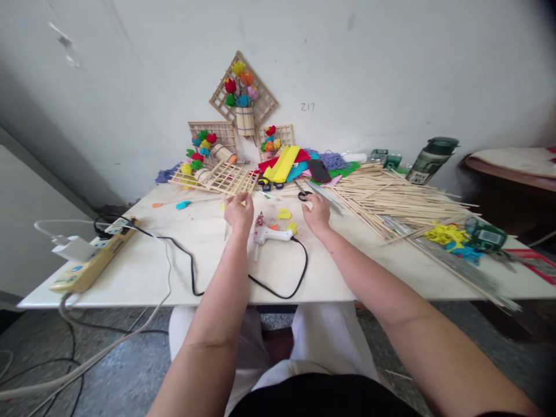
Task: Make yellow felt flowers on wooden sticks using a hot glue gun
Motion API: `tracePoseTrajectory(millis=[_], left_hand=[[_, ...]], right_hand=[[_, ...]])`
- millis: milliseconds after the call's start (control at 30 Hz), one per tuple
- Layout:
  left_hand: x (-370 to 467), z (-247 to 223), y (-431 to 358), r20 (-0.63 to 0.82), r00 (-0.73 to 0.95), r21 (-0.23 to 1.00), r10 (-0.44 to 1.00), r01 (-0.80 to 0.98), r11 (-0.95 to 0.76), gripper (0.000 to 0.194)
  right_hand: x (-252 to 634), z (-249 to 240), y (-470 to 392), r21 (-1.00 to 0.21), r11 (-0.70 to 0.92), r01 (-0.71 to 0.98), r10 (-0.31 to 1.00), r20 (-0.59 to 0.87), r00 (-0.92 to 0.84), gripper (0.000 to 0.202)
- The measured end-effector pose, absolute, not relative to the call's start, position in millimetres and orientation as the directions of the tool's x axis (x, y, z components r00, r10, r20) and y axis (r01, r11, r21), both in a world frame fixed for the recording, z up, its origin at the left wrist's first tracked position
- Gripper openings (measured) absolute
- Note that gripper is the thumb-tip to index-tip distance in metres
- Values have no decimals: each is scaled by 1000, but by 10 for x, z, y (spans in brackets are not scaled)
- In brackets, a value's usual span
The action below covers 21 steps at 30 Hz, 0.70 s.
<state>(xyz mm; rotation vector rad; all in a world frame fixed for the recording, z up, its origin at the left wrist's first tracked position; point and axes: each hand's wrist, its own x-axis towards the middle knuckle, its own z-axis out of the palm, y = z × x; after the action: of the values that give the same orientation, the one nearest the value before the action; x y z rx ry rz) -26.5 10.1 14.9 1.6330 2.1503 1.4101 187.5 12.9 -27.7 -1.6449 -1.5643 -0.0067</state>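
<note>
My left hand (240, 212) is over the middle of the table with its fingers closed in a pinch. A bit of yellow shows beside its fingers; what they hold is hidden. My right hand (317, 214) has its thumb and forefinger apart, at the black handle loops of a pair of scissors (303, 196). Between my hands lies a white glue gun (275, 234), its nozzle end pointing away from me. Yellow paper petals (284, 214) and an orange piece (273, 227) lie near it. Blue petals (183, 205) are farther left.
Stick lattices with paper flowers (230, 178) stand at the back, one on the wall (243, 98). Coloured paper (282, 164), a phone (319, 171) and wooden sticks (391, 194) lie behind and right. A bottle (433, 159) stands beyond. A power strip (98, 255) and cords are left.
</note>
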Motion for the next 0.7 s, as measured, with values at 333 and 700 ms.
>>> tracePoseTrajectory(millis=[333, 700], left_hand=[[-98, 158, -25, 377, -244, 663, 894, 745, -76, 31], [17, 244, -163, 489, -127, 613, 863, 754, -236, 23]], right_hand=[[1984, -57, 439, -551, -93, 830, 858, 379, 347, 32], [2513, 60, 1223, -509, -258, 821, 792, 375, 481, 69]])
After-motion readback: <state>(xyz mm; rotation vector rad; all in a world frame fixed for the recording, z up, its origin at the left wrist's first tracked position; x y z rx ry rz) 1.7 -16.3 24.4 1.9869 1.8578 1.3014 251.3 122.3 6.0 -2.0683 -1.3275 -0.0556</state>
